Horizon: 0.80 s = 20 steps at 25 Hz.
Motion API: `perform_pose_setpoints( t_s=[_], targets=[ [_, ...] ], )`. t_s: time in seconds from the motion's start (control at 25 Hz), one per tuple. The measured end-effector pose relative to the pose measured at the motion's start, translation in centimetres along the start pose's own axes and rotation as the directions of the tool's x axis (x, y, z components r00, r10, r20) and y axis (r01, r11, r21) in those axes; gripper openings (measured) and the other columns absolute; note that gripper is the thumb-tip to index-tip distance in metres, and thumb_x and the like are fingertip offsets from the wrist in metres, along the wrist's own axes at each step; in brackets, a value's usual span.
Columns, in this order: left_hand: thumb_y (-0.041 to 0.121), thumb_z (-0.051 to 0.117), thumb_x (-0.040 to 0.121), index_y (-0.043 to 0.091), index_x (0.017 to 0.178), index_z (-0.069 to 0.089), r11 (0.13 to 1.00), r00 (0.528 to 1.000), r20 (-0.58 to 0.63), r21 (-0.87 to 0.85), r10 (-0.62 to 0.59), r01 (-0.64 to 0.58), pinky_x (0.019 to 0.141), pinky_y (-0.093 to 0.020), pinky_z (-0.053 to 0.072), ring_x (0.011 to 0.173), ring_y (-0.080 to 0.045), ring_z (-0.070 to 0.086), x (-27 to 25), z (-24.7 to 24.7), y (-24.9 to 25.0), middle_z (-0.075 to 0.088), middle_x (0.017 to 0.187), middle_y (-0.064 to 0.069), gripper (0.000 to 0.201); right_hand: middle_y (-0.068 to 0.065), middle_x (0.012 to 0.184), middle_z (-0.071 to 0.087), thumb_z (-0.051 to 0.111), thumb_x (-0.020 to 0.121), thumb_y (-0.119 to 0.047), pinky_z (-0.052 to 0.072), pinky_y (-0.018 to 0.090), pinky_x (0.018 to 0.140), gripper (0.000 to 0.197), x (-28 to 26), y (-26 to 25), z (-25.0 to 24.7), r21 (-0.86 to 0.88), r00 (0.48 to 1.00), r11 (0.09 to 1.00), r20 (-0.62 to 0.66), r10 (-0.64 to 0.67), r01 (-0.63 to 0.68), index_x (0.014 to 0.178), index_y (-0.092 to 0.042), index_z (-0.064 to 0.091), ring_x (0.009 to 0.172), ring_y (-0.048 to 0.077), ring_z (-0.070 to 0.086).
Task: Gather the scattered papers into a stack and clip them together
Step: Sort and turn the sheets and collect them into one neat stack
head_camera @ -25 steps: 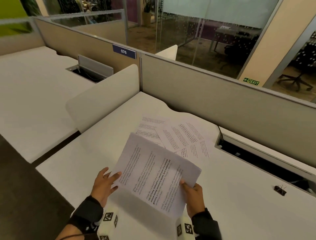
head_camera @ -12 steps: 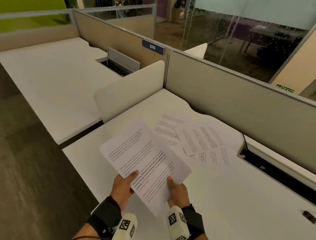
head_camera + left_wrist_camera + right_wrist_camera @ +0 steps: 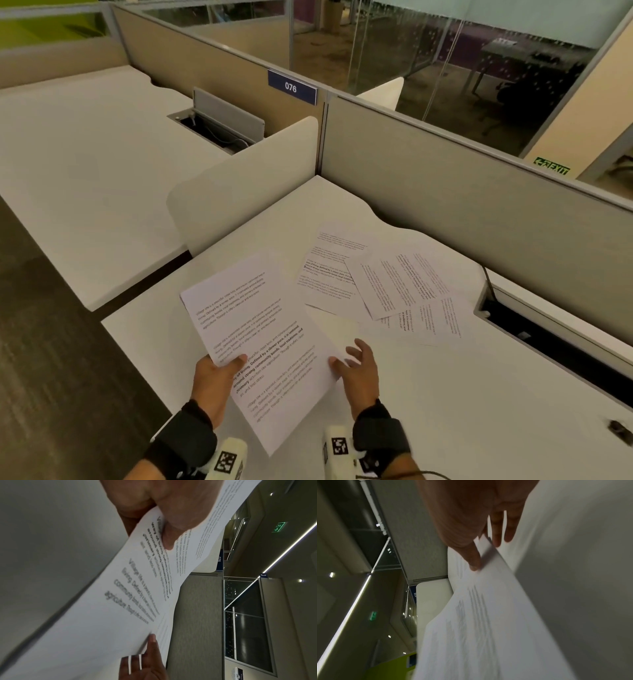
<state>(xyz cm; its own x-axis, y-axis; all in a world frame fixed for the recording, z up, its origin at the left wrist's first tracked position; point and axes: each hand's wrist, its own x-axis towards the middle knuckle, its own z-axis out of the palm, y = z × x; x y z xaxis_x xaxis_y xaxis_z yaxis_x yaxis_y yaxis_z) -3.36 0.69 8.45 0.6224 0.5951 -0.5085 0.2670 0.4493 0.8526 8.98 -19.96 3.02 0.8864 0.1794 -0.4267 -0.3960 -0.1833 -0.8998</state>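
Left hand [image 3: 211, 383]: pinches sheets [image 3: 260, 342] at one edge, above desk [image 3: 479, 411]. Right hand [image 3: 359, 370]: fingers spread, touching sheets' far edge. Loose papers [image 3: 383, 284]: on desk beyond. Clip [image 3: 619, 428]: right. Risk: one-sided hold, sheets may fan, slip.

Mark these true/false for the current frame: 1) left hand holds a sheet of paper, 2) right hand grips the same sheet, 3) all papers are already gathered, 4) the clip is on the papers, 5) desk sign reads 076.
1) True. The left hand pinches the held sheet, thumb on top.
2) False. The right hand is spread open, its fingertips only touching that sheet's right edge.
3) False. Loose papers lie overlapping on the desk beyond the hands.
4) False. A small dark object, probably the clip, lies apart at the desk's right edge.
5) True. The blue sign on the partition reads 076.
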Motion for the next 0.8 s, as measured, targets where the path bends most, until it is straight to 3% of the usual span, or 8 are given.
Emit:
perform_pose_setpoints(
  t_s=[0.12,0.24,0.32,0.4,0.6,0.8],
  targets=[
    [-0.005,0.057,0.088,0.026,0.098,0.063,1.0,1.0,0.014,0.006,0.006,-0.006,0.09,-0.047,0.05,0.098,-0.027,0.064,1.7,-1.0,1.2,0.069,0.104,-0.006,0.033,0.009,0.15,0.037,0.072,0.082,-0.025,0.032,0.042,0.113,0.076,3.9,-0.7,-0.9,-0.377,0.99,0.923,-0.08,-0.113,0.075,0.146,-0.017,0.03,0.137,0.029,0.036],
    [-0.006,0.056,0.088,0.028,0.099,0.063,1.0,0.999,0.031,0.009,0.012,-0.012,0.091,-0.047,0.049,0.098,-0.027,0.064,3.6,-1.6,2.5,0.068,0.105,-0.006,0.035,0.007,0.161,0.013,0.061,0.084,-0.049,0.019,0.049,0.117,0.084,7.6,-1.3,-1.1,-0.764,0.989,0.643,-0.046,-0.139,0.055,0.151,-0.026,0.016,0.147,0.031,0.013],
    [-0.006,0.056,0.088,0.029,0.099,0.062,1.0,0.999,0.04,0.016,0.015,-0.015,0.091,-0.048,0.049,0.097,-0.025,0.064,4.8,-1.7,3.4,0.068,0.104,-0.005,0.037,0.003,0.163,0.0,0.052,0.085,-0.06,0.012,0.053,0.117,0.083,9.4,-1.5,-1.0,-0.881,0.994,0.471,-0.003,-0.113,0.051,0.151,-0.033,0.01,0.149,0.033,0.002],
    [-0.007,0.055,0.088,0.029,0.099,0.062,1.0,0.999,0.051,0.027,0.013,-0.014,0.092,-0.05,0.048,0.098,-0.026,0.064,6.1,-1.7,4.1,0.068,0.105,-0.005,0.038,0.0,0.162,-0.008,0.046,0.083,-0.068,0.006,0.055,0.117,0.084,10.7,-1.5,-0.8,-0.924,0.997,0.376,0.042,-0.065,0.064,0.151,-0.039,0.006,0.149,0.033,-0.005],
    [-0.006,0.056,0.088,0.03,0.1,0.062,0.998,0.995,0.094,0.065,0.019,-0.025,0.093,-0.049,0.047,0.101,-0.027,0.062,8.8,-0.8,5.3,0.067,0.106,-0.003,0.039,-0.001,0.161,-0.018,0.038,0.079,-0.075,0.0,0.056,0.118,0.085,11.4,-0.4,-1.5,-0.958,0.996,0.277,0.083,0.038,0.069,0.148,-0.045,-0.002,0.148,0.033,-0.013],
    [-0.006,0.056,0.088,0.027,0.115,0.059,0.997,0.989,0.148,0.074,0.018,-0.029,0.092,-0.044,0.047,0.103,-0.026,0.061,9.6,0.7,4.8,0.067,0.106,0.001,0.043,-0.002,0.161,-0.017,0.035,0.081,-0.074,0.001,0.057,0.117,0.082,8.8,0.6,-3.5,-0.958,0.998,0.287,0.044,0.054,0.027,0.148,-0.046,-0.004,0.148,0.033,-0.013]
  ],
)
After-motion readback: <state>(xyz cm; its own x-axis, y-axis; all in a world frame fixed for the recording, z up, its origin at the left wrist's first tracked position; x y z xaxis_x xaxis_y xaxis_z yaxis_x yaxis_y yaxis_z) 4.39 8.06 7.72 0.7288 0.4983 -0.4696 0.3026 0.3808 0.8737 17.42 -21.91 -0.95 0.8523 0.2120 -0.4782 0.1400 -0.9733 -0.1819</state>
